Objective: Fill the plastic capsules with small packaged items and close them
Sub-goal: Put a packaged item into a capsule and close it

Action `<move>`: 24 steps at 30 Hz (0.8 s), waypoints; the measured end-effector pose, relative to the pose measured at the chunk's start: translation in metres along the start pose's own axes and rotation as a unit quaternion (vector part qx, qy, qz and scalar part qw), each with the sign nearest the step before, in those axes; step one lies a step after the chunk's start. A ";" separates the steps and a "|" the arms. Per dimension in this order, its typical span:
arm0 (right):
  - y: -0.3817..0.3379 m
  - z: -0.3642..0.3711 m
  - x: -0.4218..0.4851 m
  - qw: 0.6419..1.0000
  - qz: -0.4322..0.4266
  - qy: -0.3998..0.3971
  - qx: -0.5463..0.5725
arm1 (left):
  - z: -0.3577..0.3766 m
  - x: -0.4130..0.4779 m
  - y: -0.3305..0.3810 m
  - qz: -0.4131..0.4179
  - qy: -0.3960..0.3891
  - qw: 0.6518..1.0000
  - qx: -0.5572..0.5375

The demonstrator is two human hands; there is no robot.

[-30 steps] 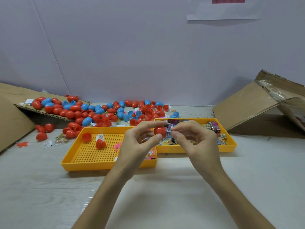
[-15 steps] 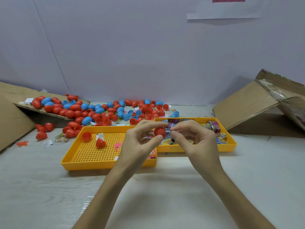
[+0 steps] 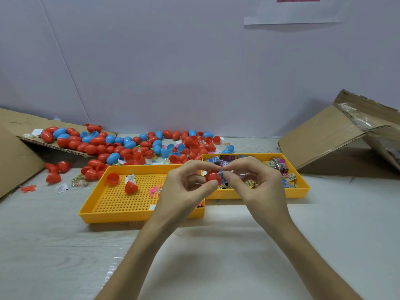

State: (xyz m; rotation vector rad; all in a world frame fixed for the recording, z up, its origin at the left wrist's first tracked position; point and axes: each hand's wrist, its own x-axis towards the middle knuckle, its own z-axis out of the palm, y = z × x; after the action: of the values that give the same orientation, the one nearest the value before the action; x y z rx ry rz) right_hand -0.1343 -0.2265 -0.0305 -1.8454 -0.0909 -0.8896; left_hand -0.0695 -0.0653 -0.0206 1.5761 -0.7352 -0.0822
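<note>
My left hand [image 3: 184,187] pinches a red capsule half [image 3: 212,177] between thumb and forefinger, above the gap between two yellow trays. My right hand [image 3: 253,180] pinches a small blue packaged item [image 3: 221,171] against the capsule's right side; how far it sits inside is hidden by my fingers. The right yellow tray [image 3: 303,189] holds several small packaged items [image 3: 281,166]. In the left yellow tray [image 3: 121,215] lie two red capsule halves [image 3: 113,178] [image 3: 130,187] and a pink piece [image 3: 155,190].
A pile of red and blue capsules [image 3: 129,146] spreads along the wall behind the trays, partly on a cardboard flap [image 3: 13,124]. A collapsed cardboard box [image 3: 337,135] stands at the right. Loose capsules [image 3: 54,169] and paper slips [image 3: 61,188] lie left of the trays.
Both hands have stayed almost in place; the right fingers have pressed the small packet closer against the red capsule half.
</note>
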 end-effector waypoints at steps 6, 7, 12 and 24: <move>-0.001 0.003 -0.002 0.998 -0.016 0.046 -0.038 | 0.000 0.001 -0.002 -0.007 0.011 1.000 0.017; -0.002 0.003 -0.002 0.997 -0.016 0.064 -0.042 | 0.001 0.001 -0.002 -0.011 0.016 1.000 0.009; -0.003 0.009 -0.007 0.990 -0.051 0.115 -0.065 | 0.003 0.001 -0.002 -0.061 0.047 0.993 -0.085; 0.003 0.021 -0.017 0.975 -0.133 0.111 -0.142 | 0.021 -0.005 0.002 -0.174 0.052 0.898 -0.401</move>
State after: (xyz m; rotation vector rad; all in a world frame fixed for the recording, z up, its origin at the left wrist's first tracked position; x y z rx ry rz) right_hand -0.1347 -0.2048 -0.0470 -2.0117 -0.0751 -1.3482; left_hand -0.0839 -0.0807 -0.0240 0.8821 -0.2545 -0.4977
